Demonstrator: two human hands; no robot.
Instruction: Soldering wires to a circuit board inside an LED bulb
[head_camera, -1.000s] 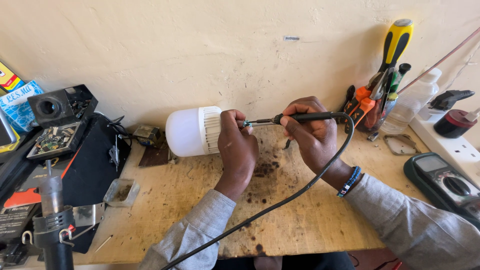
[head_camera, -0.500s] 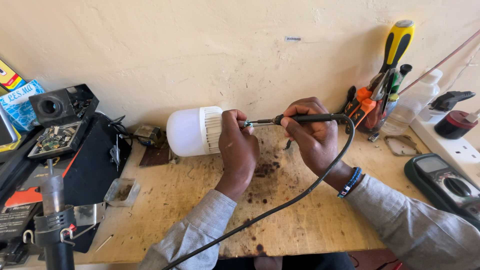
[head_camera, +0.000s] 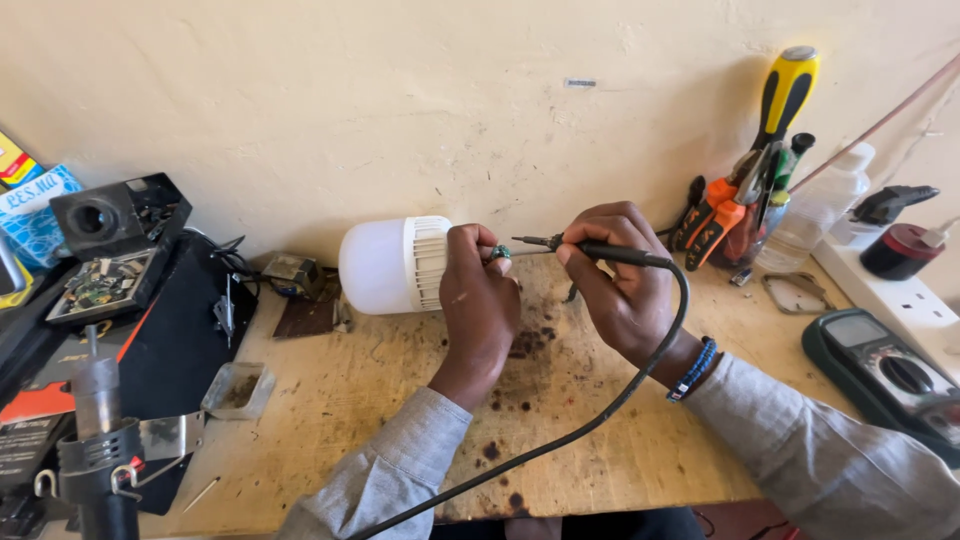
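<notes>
A large white bulb (head_camera: 392, 264) with a ribbed white collar is held lying on its side just above the wooden desk (head_camera: 400, 400), near the wall, with its domed end turned to the left. Its base end is enclosed by the left hand (head_camera: 480, 300), whose fingers are curled shut around it, so the base itself is mostly hidden. A black soldering iron (head_camera: 590, 250) is gripped like a pen in the right hand (head_camera: 625, 290), the fingers being closed on its handle; its metal tip is pointed left and is brought up against the bulb's base at the left hand's fingertips, though actual contact cannot be made out. A black cord (head_camera: 600, 420) is seen running from the iron down across the desk toward the near edge.

Dark burn spots are scattered over the desk beneath the hands. Just left of the bulb, a small circuit part (head_camera: 292, 272) is set by the wall. Further left, a black mat (head_camera: 180, 350) is laid, with a circuit board (head_camera: 100, 285) and a black box (head_camera: 115, 215) on it, and a small clear tray (head_camera: 238, 388) at its edge. To the right, a holder of pliers and screwdrivers (head_camera: 750, 190) is stood against the wall, with a clear bottle (head_camera: 820, 205) beside it. A white power strip (head_camera: 890, 290) and a multimeter (head_camera: 890, 370) are placed at the far right.
</notes>
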